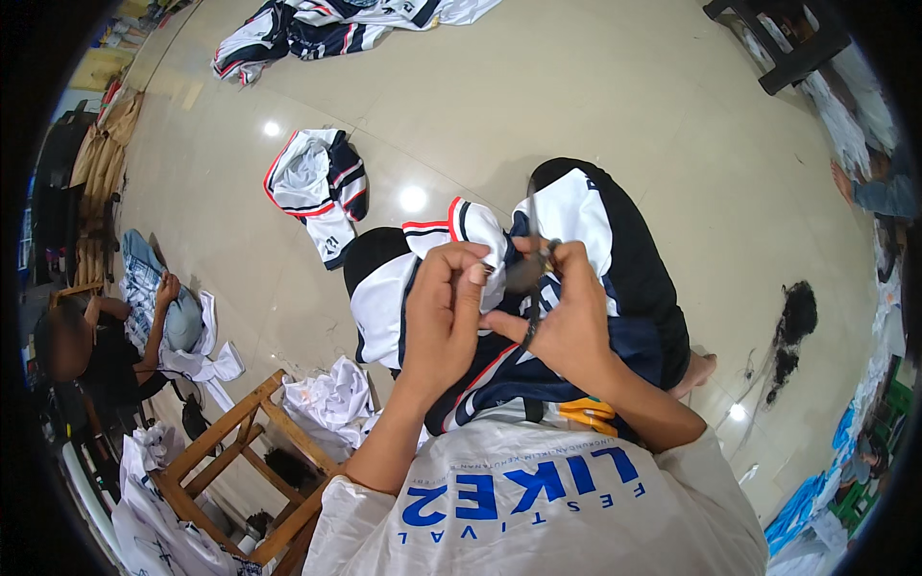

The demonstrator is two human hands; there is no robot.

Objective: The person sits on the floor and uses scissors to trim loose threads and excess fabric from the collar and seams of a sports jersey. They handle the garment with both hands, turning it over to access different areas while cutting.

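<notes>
Across my lap lies a white and navy jersey (477, 226) with red and dark striped edging. My left hand (444, 312) is closed, thumb and fingertips pinching what looks like the jersey's white cloth; the exact spot they grip is partly hidden. Close beside it, my right hand (569, 322) is closed around dark scissors (533, 213), which are blurred, with the blades pointing away from me. The scissors are near the cloth at my left fingertips; whether they touch it I cannot tell.
Another striped jersey (307, 178) lies on the tiled floor ahead, with more garments (322, 29) beyond it. A wooden stool (245, 461) stands at my left beside white cloth (331, 403). Another person (106, 346) sits farther left. Dark thread scraps (793, 322) lie at right.
</notes>
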